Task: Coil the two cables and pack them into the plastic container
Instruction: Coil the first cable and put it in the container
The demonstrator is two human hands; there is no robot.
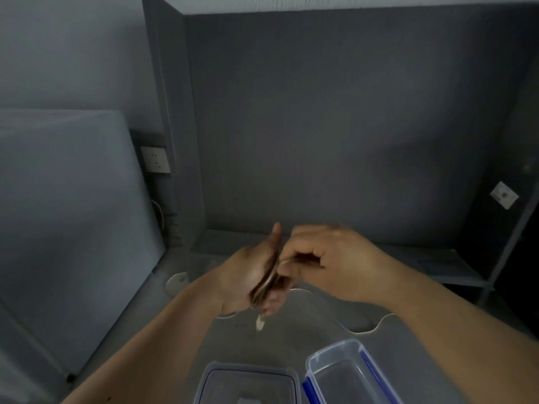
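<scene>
My left hand (250,272) is raised over the grey table with loops of a pale cable (267,284) wound around it. A white plug end (260,323) dangles below that hand. Just to its right, my right hand (326,260) pinches a strand of the same cable between thumb and fingers. A second white cable (364,330) lies loose on the table beyond the container. The clear plastic container (338,371) with blue clips stands empty at the bottom edge. Its clear lid (248,383) lies to the left of it.
A dark grey partition (335,126) walls off the back of the grey table (291,345). A pale panel (64,214) leans at the left, with a wall socket (156,159) behind it. A low shelf (437,266) runs along the back right. A round grommet (176,282) sits in the tabletop.
</scene>
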